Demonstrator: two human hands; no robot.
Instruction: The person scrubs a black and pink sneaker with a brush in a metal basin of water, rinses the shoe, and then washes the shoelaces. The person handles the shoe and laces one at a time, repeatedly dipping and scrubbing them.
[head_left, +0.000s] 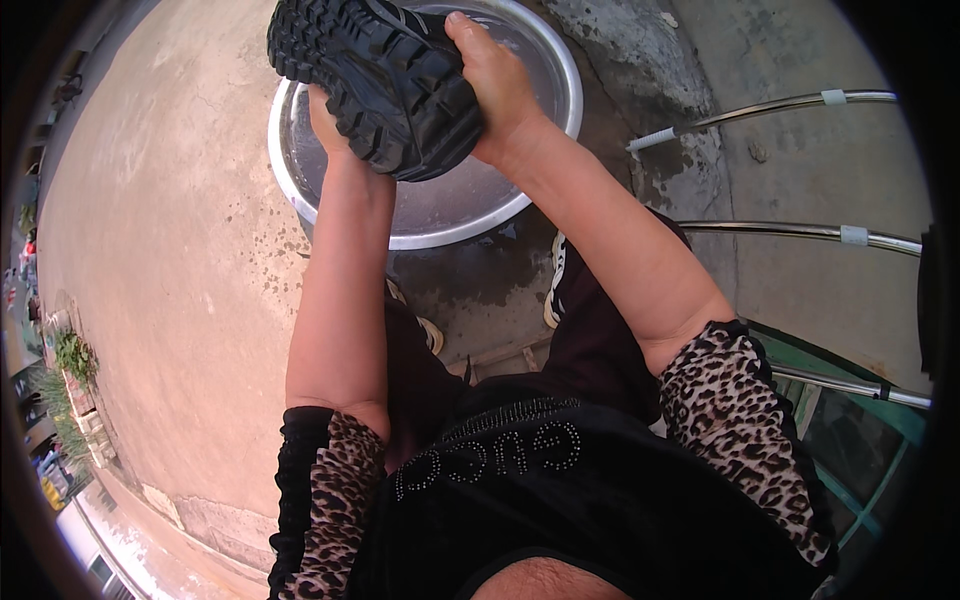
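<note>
A black shoe with a deeply lugged rubber sole (390, 90) is held up over a wide metal basin (480, 217), its sole turned towards me. My right hand (502, 86) grips the shoe's side at the right, thumb pointing up along it. On the other side, my left hand (326, 124) holds it from the left and beneath; most of its fingers are hidden behind the sole. The basin stands on the ground in front of my feet, and its inside looks wet.
Metal tubes (780, 229) with white bands reach in from the right. Wet concrete (472, 277) surrounds the basin's near side. My shoes (555, 285) stand close to it. A green frame (862, 480) is at lower right, and plants (75, 356) grow along a brick edging at far left.
</note>
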